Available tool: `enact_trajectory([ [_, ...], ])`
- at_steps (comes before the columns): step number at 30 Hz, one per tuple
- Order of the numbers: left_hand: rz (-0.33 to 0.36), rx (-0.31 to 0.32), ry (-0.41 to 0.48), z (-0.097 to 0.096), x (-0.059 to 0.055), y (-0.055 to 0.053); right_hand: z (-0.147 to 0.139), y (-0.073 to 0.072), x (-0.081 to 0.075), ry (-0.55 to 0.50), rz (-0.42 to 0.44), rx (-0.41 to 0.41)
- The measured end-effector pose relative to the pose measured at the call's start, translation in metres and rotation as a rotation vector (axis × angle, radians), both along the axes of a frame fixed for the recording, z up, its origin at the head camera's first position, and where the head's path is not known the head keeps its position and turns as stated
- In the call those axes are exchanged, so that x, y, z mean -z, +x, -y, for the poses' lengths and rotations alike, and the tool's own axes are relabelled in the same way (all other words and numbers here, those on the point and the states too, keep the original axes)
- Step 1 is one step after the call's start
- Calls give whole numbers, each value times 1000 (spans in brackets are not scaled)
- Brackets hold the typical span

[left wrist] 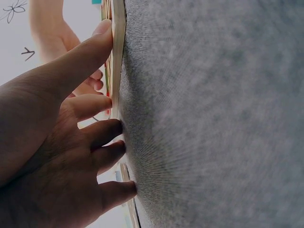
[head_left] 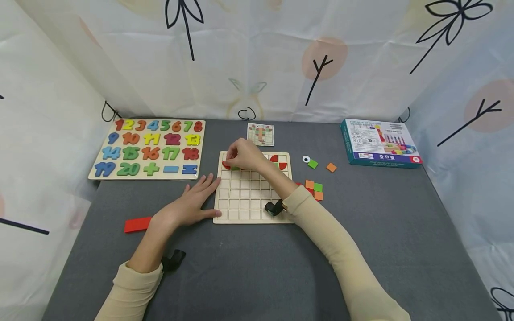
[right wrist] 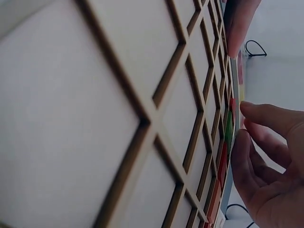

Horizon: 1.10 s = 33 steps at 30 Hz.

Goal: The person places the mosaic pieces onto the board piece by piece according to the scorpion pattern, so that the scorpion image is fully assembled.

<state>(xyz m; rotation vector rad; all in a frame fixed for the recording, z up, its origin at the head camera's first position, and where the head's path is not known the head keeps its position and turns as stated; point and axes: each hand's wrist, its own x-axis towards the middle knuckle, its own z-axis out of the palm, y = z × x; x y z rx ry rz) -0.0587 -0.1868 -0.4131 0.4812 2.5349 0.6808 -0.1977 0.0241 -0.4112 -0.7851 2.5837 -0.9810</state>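
A pale wooden grid board (head_left: 239,204) lies in the middle of the table, with red and green pieces along its far row. My left hand (head_left: 188,206) rests with spread fingers at the board's left side, its thumb against the near-left edge. Over the far-left corner of the board is my right hand (head_left: 246,155), fingers bent down close to a red piece (head_left: 226,165). In the right wrist view its thumb and fingertips (right wrist: 243,107) stand apart, beside the red and green pieces (right wrist: 228,126), with no piece visible between them.
A patterned card (head_left: 260,134) lies behind the board. Loose green and orange tiles (head_left: 318,187) and a white ring (head_left: 306,159) lie to the right. A number board (head_left: 160,134) stands at the back left, a box (head_left: 381,143) at the back right. A red strip (head_left: 137,224) lies by my left wrist.
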Motion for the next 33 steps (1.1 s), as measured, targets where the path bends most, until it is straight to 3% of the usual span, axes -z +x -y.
enact_trajectory([
  [10,0,2,13,0,2,-1,-2,-5,4,-1,20,-91],
  [21,3,0,0,0,0,-1,-3,-3,1,84,-31,-105],
  [33,20,-4,-15,1,2,-2,-36,2,0,-37,18,-54],
])
